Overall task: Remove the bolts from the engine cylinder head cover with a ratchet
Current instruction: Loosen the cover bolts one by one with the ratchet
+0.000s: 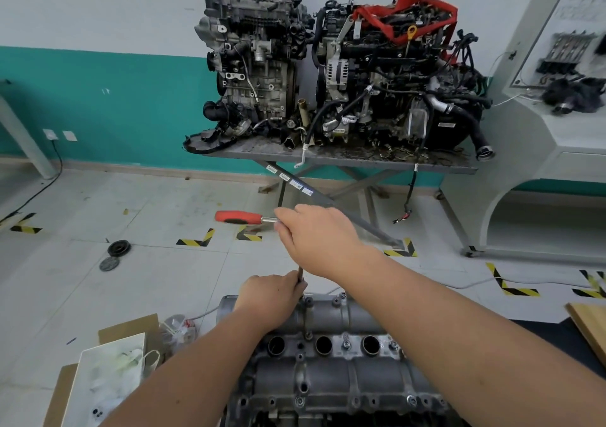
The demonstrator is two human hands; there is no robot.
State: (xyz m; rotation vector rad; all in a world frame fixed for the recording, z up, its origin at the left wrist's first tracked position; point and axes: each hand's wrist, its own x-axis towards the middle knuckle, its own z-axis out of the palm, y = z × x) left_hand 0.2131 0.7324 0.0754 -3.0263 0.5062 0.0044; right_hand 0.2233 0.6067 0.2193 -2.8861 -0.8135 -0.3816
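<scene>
Left hand (272, 298) fingers curl around one upright extension bar (300, 277) standing on the cylinder head cover (331, 354); right hand (318, 233) grips one red-handled ratchet (239, 217) above. Three round wells show in the cover; two engines (328, 72) stand on the table behind

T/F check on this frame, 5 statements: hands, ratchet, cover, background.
1. The right hand holds the ratchet near its head end, the red handle sticking out to the left. True.
2. The left hand lies flat on the floor. False: its grip is around the thin extension bar just above the cylinder head cover.
3. Every bolt is already out of the cover. False: several bolts still sit in it.
4. Two engines stand on a table by the wall. True.
5. The ratchet handle is blue. False: it is red.
</scene>
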